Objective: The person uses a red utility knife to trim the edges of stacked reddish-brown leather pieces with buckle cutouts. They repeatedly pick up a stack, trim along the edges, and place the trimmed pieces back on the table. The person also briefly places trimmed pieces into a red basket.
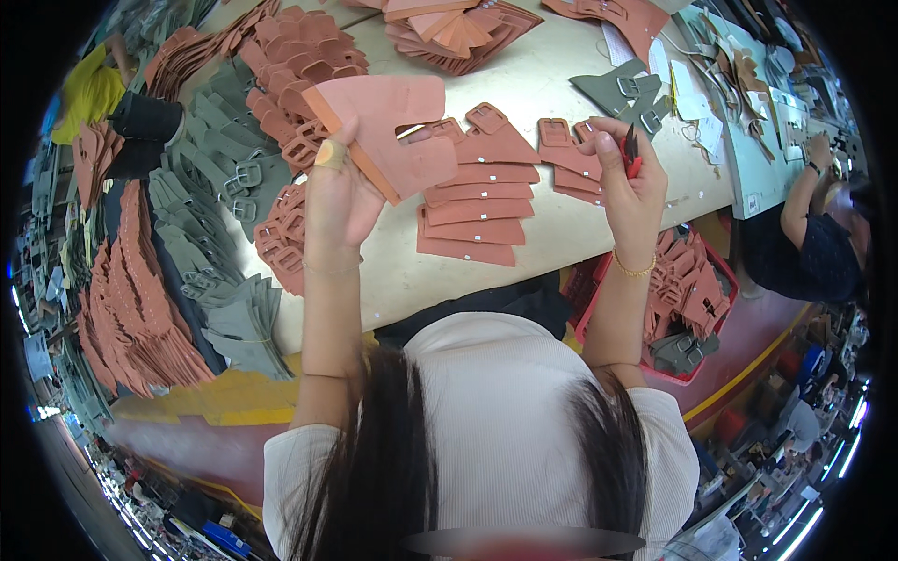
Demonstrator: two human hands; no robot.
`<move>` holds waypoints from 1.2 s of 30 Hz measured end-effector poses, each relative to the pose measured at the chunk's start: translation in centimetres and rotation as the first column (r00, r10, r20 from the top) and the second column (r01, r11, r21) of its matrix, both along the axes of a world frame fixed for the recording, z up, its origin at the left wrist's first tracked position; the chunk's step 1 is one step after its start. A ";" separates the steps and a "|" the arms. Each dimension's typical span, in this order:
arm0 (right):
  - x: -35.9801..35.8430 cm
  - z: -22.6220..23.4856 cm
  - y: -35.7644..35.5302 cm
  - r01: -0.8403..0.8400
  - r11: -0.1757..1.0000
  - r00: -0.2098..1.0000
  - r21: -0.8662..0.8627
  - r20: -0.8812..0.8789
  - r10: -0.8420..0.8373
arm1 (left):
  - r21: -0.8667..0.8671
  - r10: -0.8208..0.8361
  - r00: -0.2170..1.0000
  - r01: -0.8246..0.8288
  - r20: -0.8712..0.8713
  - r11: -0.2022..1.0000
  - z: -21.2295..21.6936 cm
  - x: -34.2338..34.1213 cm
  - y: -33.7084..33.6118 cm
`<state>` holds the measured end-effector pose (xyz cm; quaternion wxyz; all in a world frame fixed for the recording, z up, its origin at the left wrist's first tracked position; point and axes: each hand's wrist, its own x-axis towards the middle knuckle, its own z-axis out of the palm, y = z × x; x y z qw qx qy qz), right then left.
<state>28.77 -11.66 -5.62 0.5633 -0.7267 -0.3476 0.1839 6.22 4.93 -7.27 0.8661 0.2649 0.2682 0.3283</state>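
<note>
My left hand point(344, 196) is raised over the table, its thumb and fingers closed on a flat terracotta shoe-upper piece point(398, 117) with two cut-out strap ends and an orange-brown edge strip. A yellowish wrap covers part of the thumb. My right hand point(636, 192) is up at the right, fingers bent round small thread snips point(631, 154) with red handles and dark blades. Its thumb and forefinger come together; anything between them is too small to make out. Below the hands, buckled terracotta uppers point(477, 229) lie overlapped in a row, beside a shorter row point(572, 173).
Piles of grey-green uppers point(220, 168) and terracotta pieces point(304, 56) cover the table's left side. A red crate point(585, 299) of buckled pieces stands at my right. Two grey-green buckled pieces point(622, 89) lie at the back right. A co-worker's arm point(803, 201) rests by the pale green table point(748, 178).
</note>
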 end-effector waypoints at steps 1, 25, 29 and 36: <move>0.2 -0.1 -0.1 -0.002 1.000 1.000 0.022 0.005 0.002 | 0.030 0.012 1.000 -0.012 -0.014 0.999 0.0 0.4 0.0; 1.2 3.5 1.1 -0.624 0.777 0.768 0.078 0.244 0.592 | 0.047 -0.278 0.960 0.277 0.016 0.960 4.3 3.5 -1.9; 0.5 3.3 1.4 -0.641 0.763 0.762 0.084 0.195 0.618 | 0.063 -0.259 0.965 0.260 -0.031 0.963 4.8 3.2 -2.2; 0.1 2.2 1.5 -0.660 0.742 0.751 0.122 0.137 0.646 | 0.121 -0.272 0.953 0.288 -0.134 0.950 5.1 3.0 -2.2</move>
